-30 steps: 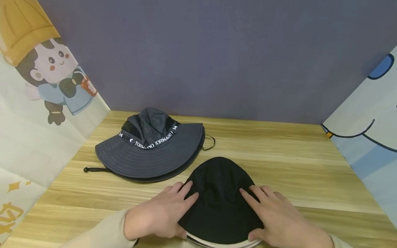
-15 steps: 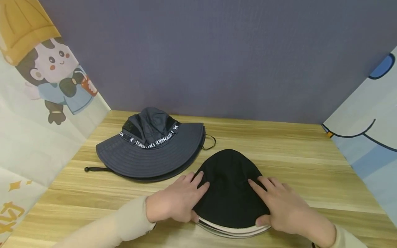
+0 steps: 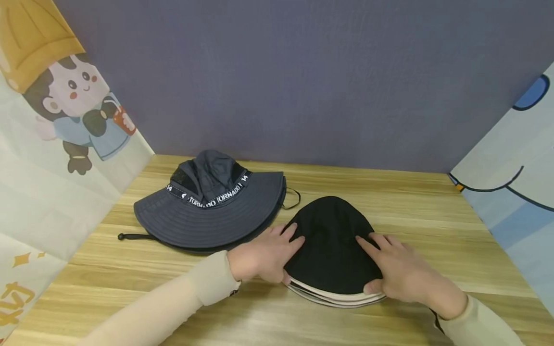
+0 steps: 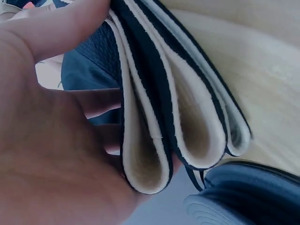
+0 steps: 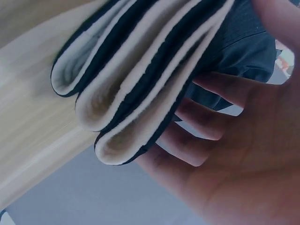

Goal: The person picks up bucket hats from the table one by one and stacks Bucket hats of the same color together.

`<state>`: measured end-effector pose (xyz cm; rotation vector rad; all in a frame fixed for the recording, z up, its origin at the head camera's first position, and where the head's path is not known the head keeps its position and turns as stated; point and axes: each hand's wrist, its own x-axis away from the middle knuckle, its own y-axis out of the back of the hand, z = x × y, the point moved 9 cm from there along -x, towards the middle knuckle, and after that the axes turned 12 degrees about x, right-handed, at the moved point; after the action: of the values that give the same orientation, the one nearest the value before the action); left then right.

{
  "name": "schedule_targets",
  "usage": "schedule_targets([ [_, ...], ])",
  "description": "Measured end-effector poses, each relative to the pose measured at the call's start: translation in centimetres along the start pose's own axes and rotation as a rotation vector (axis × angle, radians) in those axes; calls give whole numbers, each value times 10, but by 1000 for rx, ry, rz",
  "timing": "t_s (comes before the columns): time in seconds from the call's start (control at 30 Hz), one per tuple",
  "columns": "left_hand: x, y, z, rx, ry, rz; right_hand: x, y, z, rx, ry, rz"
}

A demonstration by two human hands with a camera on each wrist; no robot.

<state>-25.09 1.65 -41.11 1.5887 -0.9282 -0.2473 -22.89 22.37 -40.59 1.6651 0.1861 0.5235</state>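
Black bucket hats (image 3: 332,254), flattened and stacked, are held between both hands right of the table's middle. Pale-lined brim edges show below the top hat in the head view; both wrist views show these layered edges as loops. My left hand (image 3: 269,254) grips the stack's left side, thumb at the brim edge and fingers along the crown. On the opposite side, my right hand (image 3: 404,271) grips it in much the same way. Whether the lowest layer touches the table cannot be told. Close behind the left hand is a dark grey wide-brimmed hat (image 3: 216,223).
The grey hat's cord loop (image 3: 292,198) sticks out right, and a dark strap (image 3: 136,236) lies at its left. A grey-blue panel (image 3: 303,86) stands behind the wooden table (image 3: 415,202). Printed sheets with cartoon figures flank it on the left and right.
Both hands have carried the black bucket hats forward and to the right, away from the near table edge. The grey hat has stayed in place.
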Motion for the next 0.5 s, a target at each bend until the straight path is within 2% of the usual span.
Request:
schedule_targets([
  [0.33,-27,11,7,31,3,-8,-12,3,-21,-27,-22,-40],
  [0.5,-36,13,8,46,14,-25,-17,4,-31,-42,-41,-19],
])
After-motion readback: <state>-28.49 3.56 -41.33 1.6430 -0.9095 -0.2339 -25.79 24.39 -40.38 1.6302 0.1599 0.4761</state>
